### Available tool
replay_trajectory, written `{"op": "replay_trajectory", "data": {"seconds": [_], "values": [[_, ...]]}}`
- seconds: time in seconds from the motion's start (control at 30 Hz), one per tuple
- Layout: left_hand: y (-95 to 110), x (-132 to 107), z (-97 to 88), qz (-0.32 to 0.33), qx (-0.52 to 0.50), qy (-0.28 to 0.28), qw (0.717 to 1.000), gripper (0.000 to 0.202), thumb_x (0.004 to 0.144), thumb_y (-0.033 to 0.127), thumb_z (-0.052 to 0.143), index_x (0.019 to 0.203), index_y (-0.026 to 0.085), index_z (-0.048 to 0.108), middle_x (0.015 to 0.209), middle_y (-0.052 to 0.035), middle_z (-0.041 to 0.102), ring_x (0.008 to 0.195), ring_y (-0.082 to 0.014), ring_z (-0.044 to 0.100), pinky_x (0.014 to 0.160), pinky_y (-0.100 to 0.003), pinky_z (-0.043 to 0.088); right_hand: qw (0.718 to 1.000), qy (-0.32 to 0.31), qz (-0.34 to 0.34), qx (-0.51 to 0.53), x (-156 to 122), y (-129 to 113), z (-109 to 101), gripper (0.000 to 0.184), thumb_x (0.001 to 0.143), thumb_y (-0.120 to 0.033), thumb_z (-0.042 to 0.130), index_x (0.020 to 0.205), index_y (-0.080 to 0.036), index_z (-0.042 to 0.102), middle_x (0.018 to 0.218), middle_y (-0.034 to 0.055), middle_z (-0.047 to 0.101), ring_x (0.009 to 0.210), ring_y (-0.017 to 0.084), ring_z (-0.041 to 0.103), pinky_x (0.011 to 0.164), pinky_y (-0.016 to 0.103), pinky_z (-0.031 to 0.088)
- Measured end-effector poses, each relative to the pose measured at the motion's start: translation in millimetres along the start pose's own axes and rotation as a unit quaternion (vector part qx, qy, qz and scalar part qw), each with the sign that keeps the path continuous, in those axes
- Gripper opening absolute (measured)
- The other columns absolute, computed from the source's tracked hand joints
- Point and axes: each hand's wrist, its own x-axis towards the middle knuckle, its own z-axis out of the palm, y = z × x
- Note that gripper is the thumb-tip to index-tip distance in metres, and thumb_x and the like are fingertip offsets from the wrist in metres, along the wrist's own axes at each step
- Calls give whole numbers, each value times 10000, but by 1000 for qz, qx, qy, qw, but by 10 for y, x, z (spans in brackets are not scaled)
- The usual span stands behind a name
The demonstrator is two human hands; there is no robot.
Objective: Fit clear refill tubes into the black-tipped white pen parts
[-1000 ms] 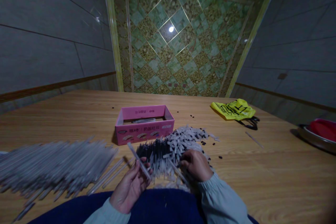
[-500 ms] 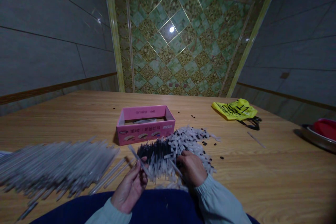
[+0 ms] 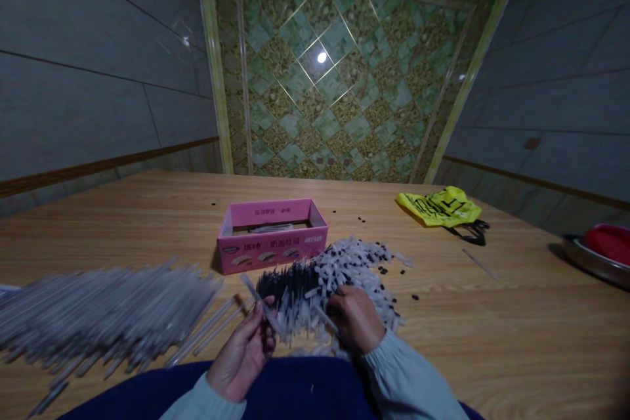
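My left hand pinches a clear plastic tube between thumb and fingers, tilted up to the left. My right hand is closed, knuckles up, at the near side of a heap of small white and black pieces. A thin pale stick sticks out to the left from its fingers, whose tips are hidden. Between the hands lies a bunch of black-ended clear pieces. To the left of my left hand, a wide stack of long clear tubes covers the table.
Behind the bunch stands a pink cardboard box with a few thin sticks inside. A yellow bag with black handles lies at the back right. One thin stick rests on the wooden table. A metal basin with something red stands at the right edge.
My right hand has shifted slightly left, the pale stick moving with it. My left hand and its tube stay nearly in place.
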Motion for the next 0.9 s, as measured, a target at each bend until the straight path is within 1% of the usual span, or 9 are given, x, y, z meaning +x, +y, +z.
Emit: {"op": "replay_trajectory", "data": {"seconds": [0.13, 0.23, 0.3, 0.4, 0.47, 0.5, 0.57, 0.7, 0.9], "values": [[2, 15, -5, 7, 6, 6, 1000, 168, 845, 119, 500, 983, 120, 595, 692, -31, 617, 464, -62, 555, 422, -169, 465, 998, 23, 25, 48, 3, 4, -15, 122, 700, -153, 559, 717, -201, 670, 752, 41, 601, 744, 180, 545, 632, 259, 314], [-4, 16, 11, 25, 31, 6, 999, 158, 831, 79, 506, 947, 103, 611, 667, -33, 619, 496, -74, 581, 448, -170, 489, 980, 89, 66, 163, 3, -31, -69, 101, 718, -173, 568, 760, -183, 660, 770, 43, 607, 736, 177, 551, 644, 256, 355], [-16, 5, 34, 38, 53, 9, 998, 155, 817, 45, 513, 919, 91, 620, 652, -37, 625, 519, -84, 601, 463, -166, 502, 947, 121, 77, 287, 2, -99, -96, 102, 728, -202, 581, 794, -173, 653, 768, 44, 616, 741, 177, 561, 658, 256, 391], [-41, -17, 73, 50, 79, 2, 996, 146, 796, 20, 532, 884, 85, 628, 655, -51, 644, 531, -90, 617, 482, -163, 517, 876, 117, 75, 462, -3, -249, -98, 138, 721, -270, 617, 798, -161, 651, 754, 45, 631, 718, 179, 573, 647, 261, 426], [-56, -23, 88, 52, 86, -8, 995, 137, 780, 16, 556, 868, 90, 631, 646, -51, 650, 536, -93, 625, 498, -167, 527, 844, 106, 70, 521, -11, -344, -80, 154, 704, -292, 644, 778, -157, 656, 736, 42, 630, 695, 176, 569, 630, 260, 427], [-62, -21, 90, 54, 87, -11, 995, 136, 770, 15, 569, 862, 93, 632, 644, -50, 653, 540, -95, 628, 501, -167, 529, 837, 103, 67, 534, -14, -383, -69, 152, 696, -291, 658, 763, -155, 659, 720, 37, 624, 680, 171, 563, 620, 257, 422], [-69, -11, 86, 59, 87, -12, 994, 142, 748, 11, 597, 855, 98, 634, 645, -47, 659, 547, -97, 634, 501, -161, 528, 834, 103, 63, 538, -22, -437, -46, 138, 684, -275, 678, 745, -152, 667, 695, 26, 606, 654, 159, 546, 600, 248, 406], [-77, 17, 59, 76, 90, -7, 993, 170, 704, 20, 653, 854, 100, 645, 660, -47, 672, 560, -97, 642, 515, -148, 526, 848, 111, 52, 515, -39, -489, -21, 94, 694, -235, 683, 735, -151, 676, 685, 16, 583, 657, 151, 536, 595, 240, 388], [-85, 14, 54, 98, 115, -7, 989, 266, 597, 130, 780, 836, 107, 666, 668, -55, 689, 592, -108, 643, 534, -157, 522, 869, 128, 41, 476, -53, -527, -31, 43, 722, -189, 658, 742, -156, 678, 712, 22, 606, 703, 161, 562, 628, 243, 395]]}}
